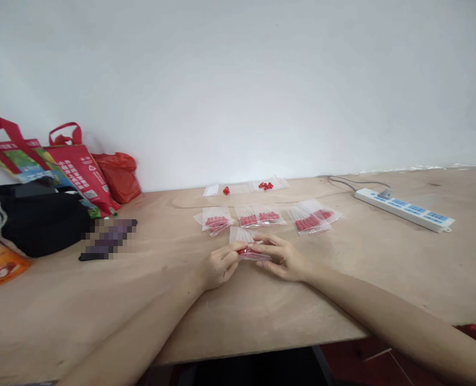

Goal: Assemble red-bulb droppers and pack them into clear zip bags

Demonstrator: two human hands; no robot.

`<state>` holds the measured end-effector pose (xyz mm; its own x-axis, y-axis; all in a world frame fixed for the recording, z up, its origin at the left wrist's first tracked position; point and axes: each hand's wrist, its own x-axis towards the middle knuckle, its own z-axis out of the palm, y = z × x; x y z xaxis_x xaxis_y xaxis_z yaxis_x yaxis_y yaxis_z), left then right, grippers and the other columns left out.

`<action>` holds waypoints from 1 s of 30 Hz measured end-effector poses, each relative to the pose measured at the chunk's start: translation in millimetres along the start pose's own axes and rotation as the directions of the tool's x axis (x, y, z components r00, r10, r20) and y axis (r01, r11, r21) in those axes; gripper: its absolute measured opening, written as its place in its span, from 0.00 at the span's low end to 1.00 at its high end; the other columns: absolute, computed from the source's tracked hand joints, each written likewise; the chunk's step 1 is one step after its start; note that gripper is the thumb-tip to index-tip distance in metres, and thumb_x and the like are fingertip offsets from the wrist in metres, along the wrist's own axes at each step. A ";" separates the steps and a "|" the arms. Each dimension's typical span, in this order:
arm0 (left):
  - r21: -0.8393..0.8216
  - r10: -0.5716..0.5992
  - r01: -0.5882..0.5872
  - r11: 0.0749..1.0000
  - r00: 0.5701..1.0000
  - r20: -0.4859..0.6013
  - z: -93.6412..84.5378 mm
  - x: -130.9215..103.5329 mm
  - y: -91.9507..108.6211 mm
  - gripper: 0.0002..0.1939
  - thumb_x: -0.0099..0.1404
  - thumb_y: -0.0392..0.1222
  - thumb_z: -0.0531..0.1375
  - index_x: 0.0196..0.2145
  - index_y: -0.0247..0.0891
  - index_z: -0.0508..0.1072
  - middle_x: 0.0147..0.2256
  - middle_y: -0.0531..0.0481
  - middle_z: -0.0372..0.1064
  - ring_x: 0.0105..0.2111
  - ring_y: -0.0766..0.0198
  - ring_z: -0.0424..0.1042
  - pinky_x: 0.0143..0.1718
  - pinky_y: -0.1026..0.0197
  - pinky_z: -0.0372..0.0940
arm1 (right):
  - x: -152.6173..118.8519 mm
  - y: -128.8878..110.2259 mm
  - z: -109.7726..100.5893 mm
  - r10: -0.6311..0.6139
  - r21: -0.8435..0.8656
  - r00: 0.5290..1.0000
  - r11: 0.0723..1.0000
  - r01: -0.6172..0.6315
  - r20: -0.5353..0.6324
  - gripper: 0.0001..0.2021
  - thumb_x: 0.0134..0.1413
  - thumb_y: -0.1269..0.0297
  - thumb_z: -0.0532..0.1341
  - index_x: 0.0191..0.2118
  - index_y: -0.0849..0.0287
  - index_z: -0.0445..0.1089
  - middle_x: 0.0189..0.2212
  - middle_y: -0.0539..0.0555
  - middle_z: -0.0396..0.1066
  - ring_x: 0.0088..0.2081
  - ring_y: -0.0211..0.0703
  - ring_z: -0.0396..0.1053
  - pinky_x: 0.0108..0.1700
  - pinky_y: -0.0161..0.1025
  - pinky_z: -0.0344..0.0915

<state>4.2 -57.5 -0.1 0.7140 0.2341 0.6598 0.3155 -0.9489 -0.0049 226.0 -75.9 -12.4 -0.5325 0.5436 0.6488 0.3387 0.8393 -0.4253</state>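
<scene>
Between my two hands lies a clear plastic bag (244,235) with small red pieces in it, close to the table's front. My left hand (222,264) pinches the bag's left side, thumb and fingers closed. From the right, the fingertips of my right hand (282,257) rest on the same bag, its thumb low by the bag's front edge. Just beyond my hands are more clear bags of red pieces: a left group (217,221), a middle group (262,216) and a right group (314,217). What exactly the red pieces are is too small to tell.
Farther back lie flat bags with a few loose red pieces (266,186). A white power strip (407,209) with a grey cable is at right. On the left stand a red shopping bag (79,171), a red plastic bag (119,174), a black bag (41,220) and an orange package (2,262).
</scene>
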 end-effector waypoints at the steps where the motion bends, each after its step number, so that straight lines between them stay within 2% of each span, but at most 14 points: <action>1: 0.017 0.057 -0.057 0.998 0.998 0.000 -0.6 0.2 0.6 0.06 0.61 0.29 0.48 0.30 0.36 0.62 0.43 0.40 0.67 0.47 0.61 0.66 0.44 0.61 0.66 | 0.2 0.2 0.8 -0.047 -0.030 0.999 0.998 0.047 -0.016 0.22 0.52 0.69 0.55 0.54 0.52 0.58 0.48 0.57 0.58 0.47 0.42 0.61 0.46 0.42 0.64; 4: 0.034 0.149 -0.149 0.988 0.989 0.000 0.4 0.4 -1.6 0.07 0.61 0.28 0.48 0.31 0.34 0.63 0.46 0.39 0.65 0.52 0.59 0.60 0.47 0.57 0.64 | -0.5 5.6 0.4 -0.145 -0.110 0.989 0.984 0.140 -0.036 0.24 0.52 0.73 0.53 0.55 0.51 0.55 0.51 0.58 0.54 0.51 0.43 0.59 0.49 0.43 0.62; 8: 0.006 0.096 -0.096 0.995 0.995 0.011 10.0 4.5 -14.8 0.08 0.62 0.28 0.47 0.34 0.35 0.64 0.46 0.40 0.66 0.52 0.62 0.60 0.48 0.58 0.64 | -0.7 21.7 0.1 -0.172 -0.210 0.984 0.965 0.157 -0.054 0.26 0.51 0.74 0.52 0.56 0.51 0.54 0.52 0.58 0.54 0.51 0.43 0.58 0.48 0.43 0.63; 12: -0.044 -0.010 0.014 0.999 0.997 0.074 22.0 13.4 -31.0 0.08 0.61 0.30 0.48 0.32 0.35 0.65 0.44 0.42 0.68 0.49 0.62 0.63 0.48 0.58 0.63 | 1.8 37.7 3.7 -0.080 -0.297 0.990 0.954 0.041 -0.118 0.21 0.50 0.74 0.52 0.52 0.57 0.61 0.46 0.60 0.60 0.48 0.43 0.62 0.47 0.43 0.64; 15: -0.056 -0.156 0.162 0.985 0.983 0.101 25.4 17.0 -36.6 0.08 0.60 0.29 0.49 0.30 0.36 0.66 0.40 0.45 0.70 0.45 0.63 0.67 0.44 0.60 0.65 | 3.1 42.1 5.1 0.037 -0.313 0.994 0.947 -0.068 -0.106 0.16 0.51 0.70 0.54 0.47 0.58 0.65 0.41 0.59 0.64 0.41 0.42 0.65 0.42 0.41 0.66; 18: -0.062 -0.215 0.221 0.973 0.972 0.099 23.2 14.9 -35.5 0.07 0.60 0.30 0.50 0.29 0.36 0.66 0.37 0.46 0.71 0.41 0.63 0.70 0.41 0.61 0.66 | 2.9 39.6 3.3 0.092 -0.363 0.992 0.925 -0.117 -0.084 0.15 0.51 0.68 0.54 0.46 0.58 0.66 0.39 0.57 0.65 0.38 0.40 0.66 0.39 0.38 0.66; 21: -0.046 -0.214 0.218 0.975 0.974 0.068 18.8 10.7 -31.4 0.06 0.59 0.30 0.51 0.27 0.36 0.65 0.35 0.46 0.71 0.39 0.63 0.70 0.39 0.61 0.66 | 3.2 35.3 -0.5 0.015 -0.499 0.997 0.865 -0.050 -0.073 0.12 0.52 0.67 0.53 0.43 0.59 0.67 0.37 0.57 0.67 0.36 0.40 0.66 0.36 0.37 0.64; 23: -0.028 -0.226 0.228 0.973 0.973 0.053 16.5 8.7 -29.1 0.06 0.59 0.31 0.51 0.26 0.36 0.65 0.34 0.46 0.70 0.37 0.63 0.70 0.38 0.61 0.66 | 4.9 34.1 -2.9 -0.098 -0.584 0.995 0.808 0.077 -0.005 0.09 0.54 0.68 0.52 0.36 0.59 0.69 0.30 0.54 0.68 0.32 0.39 0.65 0.34 0.37 0.61; 25: -0.016 -0.229 0.229 0.973 0.972 0.046 15.2 7.6 -28.1 0.06 0.59 0.31 0.51 0.25 0.35 0.65 0.33 0.46 0.70 0.35 0.64 0.70 0.37 0.61 0.66 | 7.2 34.5 -4.6 -0.189 -0.631 0.979 0.752 0.190 0.070 0.11 0.55 0.69 0.50 0.29 0.59 0.69 0.23 0.52 0.67 0.27 0.37 0.63 0.32 0.36 0.58; 27: -0.005 -0.220 0.221 0.975 0.974 0.048 14.5 6.9 -28.4 0.06 0.59 0.31 0.51 0.25 0.35 0.64 0.33 0.46 0.70 0.34 0.64 0.70 0.36 0.61 0.66 | 8.8 35.7 -5.6 -0.210 -0.659 0.974 0.722 0.212 0.084 0.12 0.55 0.69 0.51 0.26 0.59 0.69 0.20 0.51 0.66 0.26 0.36 0.62 0.32 0.36 0.56; 30: 0.025 -0.189 0.188 0.982 0.980 0.062 13.6 5.8 -30.1 0.06 0.59 0.31 0.51 0.26 0.35 0.65 0.33 0.47 0.70 0.33 0.65 0.70 0.34 0.63 0.66 | 8.5 37.3 -6.7 -0.194 -0.681 0.980 0.712 0.171 0.043 0.11 0.54 0.68 0.52 0.26 0.59 0.69 0.21 0.51 0.67 0.27 0.37 0.62 0.33 0.36 0.55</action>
<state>7.3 -24.7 -6.3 0.6788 0.4220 0.6009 0.4596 -0.8824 0.1006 239.3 -40.0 -18.5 -0.6211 0.3692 0.6913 0.6780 0.6956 0.2377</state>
